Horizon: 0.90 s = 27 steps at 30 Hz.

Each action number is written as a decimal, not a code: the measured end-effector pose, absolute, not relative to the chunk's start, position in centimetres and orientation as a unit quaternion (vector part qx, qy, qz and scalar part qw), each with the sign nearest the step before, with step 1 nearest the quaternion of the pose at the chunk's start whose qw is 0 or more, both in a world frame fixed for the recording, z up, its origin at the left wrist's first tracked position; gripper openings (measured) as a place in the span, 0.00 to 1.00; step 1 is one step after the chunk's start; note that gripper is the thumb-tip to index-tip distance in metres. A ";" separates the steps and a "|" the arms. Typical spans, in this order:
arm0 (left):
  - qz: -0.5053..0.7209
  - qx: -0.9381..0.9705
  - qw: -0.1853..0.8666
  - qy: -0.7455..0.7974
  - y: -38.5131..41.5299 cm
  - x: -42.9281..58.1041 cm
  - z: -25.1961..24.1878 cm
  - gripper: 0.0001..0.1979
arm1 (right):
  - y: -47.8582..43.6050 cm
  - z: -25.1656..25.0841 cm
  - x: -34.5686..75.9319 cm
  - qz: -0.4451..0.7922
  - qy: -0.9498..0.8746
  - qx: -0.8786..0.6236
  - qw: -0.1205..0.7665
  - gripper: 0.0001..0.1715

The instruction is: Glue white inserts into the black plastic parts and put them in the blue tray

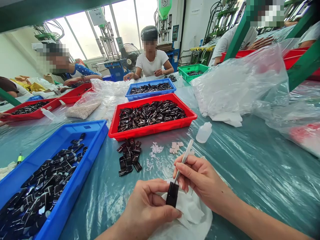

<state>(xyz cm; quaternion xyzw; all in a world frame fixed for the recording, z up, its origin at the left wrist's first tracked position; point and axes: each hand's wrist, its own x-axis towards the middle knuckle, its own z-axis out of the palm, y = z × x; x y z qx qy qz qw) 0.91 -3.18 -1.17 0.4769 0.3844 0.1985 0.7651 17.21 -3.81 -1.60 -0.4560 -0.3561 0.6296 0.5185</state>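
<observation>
Between the thumb and fingers of my left hand (150, 206) is a small glossy black plastic piece (172, 194), held upright. My right hand (200, 176) pinches a thin whitish stick-like tool (186, 154), slanted, its lower tip at the top end of the black piece. Whether the tip goes inside cannot be made out. White cloth or tissue (192, 213) lies beneath both hands. Just beyond them are a loose pile of black pieces (130, 155), white scraps (155, 148) and small pale pink blocks (175, 146).
A red tray (152, 130) full of black pieces stands ahead, with a blue tray (85, 156) at left. A translucent bottle (203, 132) stands near my right hand. A big plastic bag (235, 83) lies at right, by a green post (241, 40). Co-workers sit across the table.
</observation>
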 end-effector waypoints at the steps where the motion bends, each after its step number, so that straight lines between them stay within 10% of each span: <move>1: 0.198 0.476 0.765 0.385 -3.2 0.9 -1.2 0.15 | -3.8 -1.6 17.2 0.630 -0.357 -0.455 0.518 0.15; 27: 0.193 0.482 0.766 0.379 -3.1 1.0 -0.9 0.15 | -3.9 -1.7 17.3 0.626 -0.373 -0.460 0.507 0.15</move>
